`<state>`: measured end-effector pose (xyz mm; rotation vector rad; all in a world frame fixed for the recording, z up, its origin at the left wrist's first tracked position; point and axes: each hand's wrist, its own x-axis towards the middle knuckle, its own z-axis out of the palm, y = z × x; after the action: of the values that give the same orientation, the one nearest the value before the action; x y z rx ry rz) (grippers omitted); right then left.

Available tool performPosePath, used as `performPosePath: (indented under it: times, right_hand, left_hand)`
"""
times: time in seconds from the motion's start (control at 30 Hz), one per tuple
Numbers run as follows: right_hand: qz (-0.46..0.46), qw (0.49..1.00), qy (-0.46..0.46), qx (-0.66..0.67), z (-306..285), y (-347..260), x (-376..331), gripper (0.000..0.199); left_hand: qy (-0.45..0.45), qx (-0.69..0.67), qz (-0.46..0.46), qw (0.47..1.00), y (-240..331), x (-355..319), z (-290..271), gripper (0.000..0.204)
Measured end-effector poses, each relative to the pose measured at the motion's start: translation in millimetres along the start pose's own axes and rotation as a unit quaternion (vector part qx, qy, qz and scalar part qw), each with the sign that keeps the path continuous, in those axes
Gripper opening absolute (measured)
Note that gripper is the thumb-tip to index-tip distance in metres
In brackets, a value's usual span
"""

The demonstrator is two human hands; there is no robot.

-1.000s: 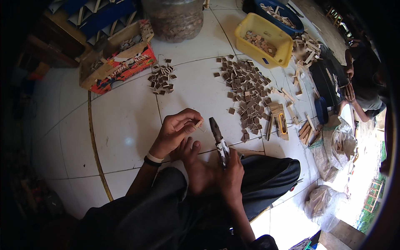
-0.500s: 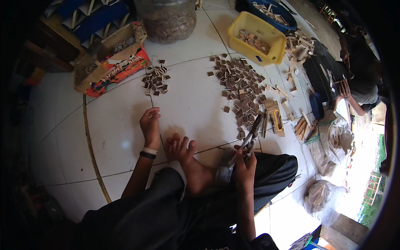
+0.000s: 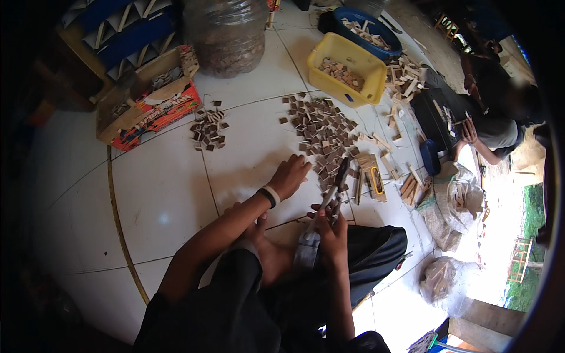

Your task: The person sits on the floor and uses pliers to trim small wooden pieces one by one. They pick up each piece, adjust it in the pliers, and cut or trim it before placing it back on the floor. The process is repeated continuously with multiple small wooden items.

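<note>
My right hand (image 3: 331,232) is closed around the handles of a pair of pliers (image 3: 336,191), whose dark jaws point up and away over the near end of a pile of small brown square tiles (image 3: 329,126). My left hand (image 3: 289,176) reaches across the floor in front of my bare foot (image 3: 273,256), beside the left edge of that pile. Its fingers are bent and slightly apart, with no tile visible in them. A smaller heap of brown and pale squares (image 3: 209,128) lies farther left.
A yellow tub (image 3: 315,67) of wooden pieces stands behind the pile, with a blue basin (image 3: 395,50) beyond. An open box (image 3: 106,126) and a clear plastic container (image 3: 226,53) are at far left. Wood offcuts (image 3: 406,76), sacks (image 3: 444,215) and another person's hand (image 3: 469,130) are right.
My left hand has moved right, from near the small heap to the edge of the larger pile. My right hand still holds the pliers. The whole view has shifted slightly.
</note>
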<state>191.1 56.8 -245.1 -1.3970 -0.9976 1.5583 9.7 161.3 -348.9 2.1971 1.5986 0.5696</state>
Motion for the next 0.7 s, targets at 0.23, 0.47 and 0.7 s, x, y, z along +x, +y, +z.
performPosePath:
  times: [0.23,0.47,0.7]
  right_hand:
    - [0.005,0.993,-0.046,-0.106,-1.2,6.7,-8.4,0.033]
    - [-0.057,0.984,-0.093,-0.144,18.2,13.0,-9.7,0.026]
    - [-0.119,0.965,-0.083,-0.218,23.6,11.0,-13.4,0.028]
  left_hand:
    - [0.140,-0.383,-0.203,0.890,-15.2,-33.0,-41.7,0.020]
    - [0.215,-0.462,-0.185,0.840,9.0,-59.7,-115.7,0.021]
    - [0.205,-0.612,-0.207,0.735,49.8,-65.1,-128.9,0.026]
